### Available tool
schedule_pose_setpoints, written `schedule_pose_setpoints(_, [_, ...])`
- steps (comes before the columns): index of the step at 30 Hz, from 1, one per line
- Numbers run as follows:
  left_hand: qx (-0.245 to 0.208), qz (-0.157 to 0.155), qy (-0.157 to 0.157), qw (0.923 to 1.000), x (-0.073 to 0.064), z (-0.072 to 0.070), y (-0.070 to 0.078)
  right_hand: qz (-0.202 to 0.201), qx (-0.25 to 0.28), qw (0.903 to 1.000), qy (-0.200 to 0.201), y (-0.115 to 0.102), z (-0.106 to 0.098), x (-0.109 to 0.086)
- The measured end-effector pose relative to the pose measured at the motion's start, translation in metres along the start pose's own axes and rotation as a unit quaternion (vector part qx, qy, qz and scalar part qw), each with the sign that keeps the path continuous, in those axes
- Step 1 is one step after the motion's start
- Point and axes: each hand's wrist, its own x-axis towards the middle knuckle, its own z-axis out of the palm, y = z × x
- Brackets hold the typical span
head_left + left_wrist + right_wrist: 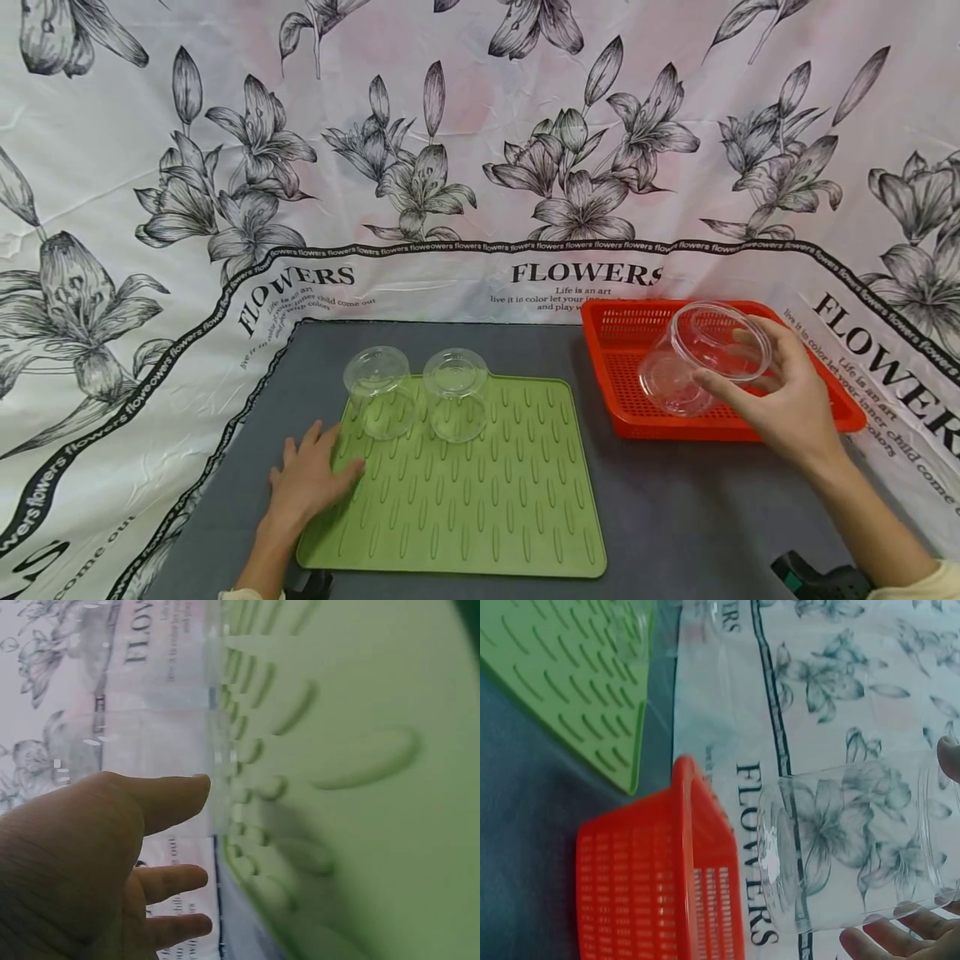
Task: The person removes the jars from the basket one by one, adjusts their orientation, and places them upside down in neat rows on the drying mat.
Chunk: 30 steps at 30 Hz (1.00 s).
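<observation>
My right hand (797,404) grips a clear plastic cup (678,379) near its wide rim, thumb on one side and fingers on the other. The cup is tilted, its mouth toward the hand, above the red plastic basket (690,428). In the right wrist view the held cup (840,840) looks see-through, with nothing visible inside. Two similar clear cups, a left one (382,410) and a right one (456,412), stand side by side at the back of the green ridged mat (465,521). By the mat's left edge, my left hand (309,477) has its fingers spread and holds nothing.
Dark grey cloth (675,525) covers the table under the mat and basket. Behind and at the sides hangs a white curtain (420,283) printed with flowers and lettering. The basket stands at the back right, near the curtain.
</observation>
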Motion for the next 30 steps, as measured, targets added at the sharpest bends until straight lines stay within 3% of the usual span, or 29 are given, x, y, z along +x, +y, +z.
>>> schedule_pose_setpoints(6, [0.016,0.043,0.113,0.9926,-0.006,-0.015,0.009,-0.011,0.002,0.9997,-0.021,-0.01,0.005,-0.006])
schedule_pose_setpoints(13, [-0.02,0.109,0.215,0.9704,-0.01,-0.026,0.024,-0.027,0.006,0.999,-0.034,-0.018,0.012,-0.011])
schedule_pose_setpoints(17, [-0.043,0.149,0.263,0.9521,-0.011,-0.029,0.033,-0.034,0.009,0.9984,-0.044,-0.021,0.017,-0.014])
schedule_pose_setpoints(25, [-0.068,0.256,0.322,0.9092,-0.008,-0.031,0.058,-0.053,0.023,0.9966,-0.058,-0.026,0.022,-0.021])
schedule_pose_setpoints(30, [-0.087,0.296,0.315,0.8974,-0.006,-0.028,0.073,-0.07,0.031,0.9949,-0.067,-0.029,0.028,-0.027])
